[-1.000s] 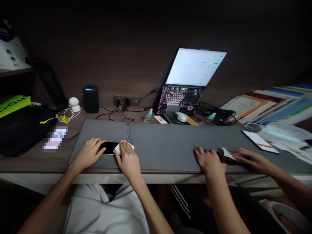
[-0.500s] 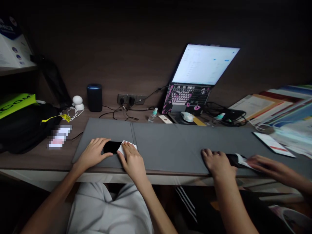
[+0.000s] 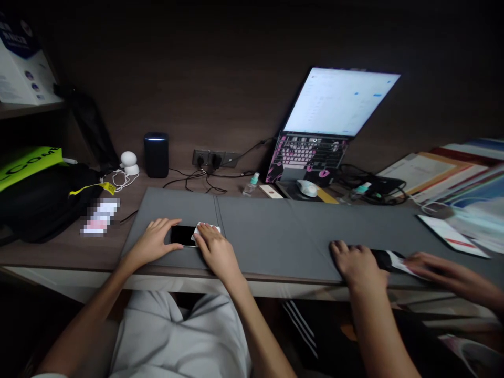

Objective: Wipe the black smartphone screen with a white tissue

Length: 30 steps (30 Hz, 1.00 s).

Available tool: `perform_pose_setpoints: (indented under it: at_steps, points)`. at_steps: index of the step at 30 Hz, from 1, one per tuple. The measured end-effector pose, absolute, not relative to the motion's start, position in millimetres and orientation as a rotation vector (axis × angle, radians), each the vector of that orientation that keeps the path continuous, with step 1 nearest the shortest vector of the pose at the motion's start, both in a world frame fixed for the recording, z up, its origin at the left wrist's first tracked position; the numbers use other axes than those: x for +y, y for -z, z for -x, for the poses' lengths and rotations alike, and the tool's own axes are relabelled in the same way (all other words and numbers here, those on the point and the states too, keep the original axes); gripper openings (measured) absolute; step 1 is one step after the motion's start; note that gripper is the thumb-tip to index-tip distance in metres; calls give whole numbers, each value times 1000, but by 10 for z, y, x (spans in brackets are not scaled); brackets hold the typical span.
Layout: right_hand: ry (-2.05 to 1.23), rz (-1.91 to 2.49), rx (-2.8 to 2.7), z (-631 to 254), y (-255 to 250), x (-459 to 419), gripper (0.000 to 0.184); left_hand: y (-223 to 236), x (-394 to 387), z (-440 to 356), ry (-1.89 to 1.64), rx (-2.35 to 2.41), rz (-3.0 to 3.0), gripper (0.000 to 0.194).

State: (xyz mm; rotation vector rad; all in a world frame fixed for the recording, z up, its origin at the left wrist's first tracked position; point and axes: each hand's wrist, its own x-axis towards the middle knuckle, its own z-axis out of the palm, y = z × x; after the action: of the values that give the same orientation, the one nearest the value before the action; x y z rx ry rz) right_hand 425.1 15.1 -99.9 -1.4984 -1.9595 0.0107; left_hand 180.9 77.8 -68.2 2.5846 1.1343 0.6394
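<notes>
Head view, left to right: black bag [image 3: 43, 202] with a yellow-green sheet [image 3: 27, 160] on top sits at the far left of the counter [image 3: 79, 247], a blurred-out patch beside it. Small white lamp-like gadget [image 3: 128, 163] and a dark speaker [image 3: 156, 154] stand at the back wall, a wall socket [image 3: 214, 158] with cables next to them. Grey mat [image 3: 275, 231] covers most of the counter. My left hand [image 3: 154, 241] lies flat on the mat, fingers spread loosely, fingertips touching the left end of the black phone [image 3: 181, 235], steadying it, no closed grip around it. Phone lies flat, screen up, near the mat's front-left part. My right hand [image 3: 214, 251] presses a white wipe [image 3: 208, 229] onto the phone's right end, fingers flat on top of the wipe, so that grip is a flat press, not a pinch. Small clear bottle [image 3: 251, 185] stands behind the mat, then an open laptop [image 3: 323, 131] with a lit screen and a white mouse [image 3: 306, 188] in front of it. Further right, another person's two hands [image 3: 356, 262] work on a second dark phone [image 3: 382, 258] with a white wipe. Papers and folders [image 3: 444, 178] lie fanned out at the far right.
</notes>
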Motion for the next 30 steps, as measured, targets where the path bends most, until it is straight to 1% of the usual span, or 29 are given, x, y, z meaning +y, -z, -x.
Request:
perform_pose_setpoints:
  at_steps: [2, 6, 9, 14, 16, 18, 21, 23, 25, 28, 30]
  points:
    - [15, 1515, -1983, -4235, 978, 160, 49, 679, 794, -1777, -641, 1116, -2524, 65]
    - [184, 1516, -1973, -4115, 1065, -126, 60, 729, 850, -1745, -682, 1134, -2481, 67]
    - [205, 1498, -1953, -4082, 1093, -254, 64, 751, 878, -1754, -671, 1128, -2491, 67]
    - [-12, 1499, -2010, -4185, 918, 59, 53, 732, 869, -1766, -668, 1117, -2516, 64]
    - [-33, 1514, -2029, -4181, 876, 137, 50, 743, 870, -1762, -678, 1119, -2516, 64]
    - [34, 1529, -2032, -4122, 894, 82, 54, 766, 882, -1755, -688, 1118, -2521, 65]
    - [163, 1530, -2014, -3997, 984, -141, 66, 794, 902, -1751, -699, 1120, -2532, 65]
    - [173, 1515, -1999, -3955, 1016, -227, 70, 790, 904, -1756, -702, 1108, -2532, 65]
    - [100, 1494, -1998, -3968, 989, -176, 67, 770, 897, -1768, -708, 1090, -2529, 61]
    - [-68, 1493, -2027, -4026, 877, 83, 54, 739, 878, -1791, -729, 1100, -2510, 48]
    - [-103, 1510, -2061, -4037, 816, 219, 52, 733, 866, -1803, -759, 1131, -2507, 44]
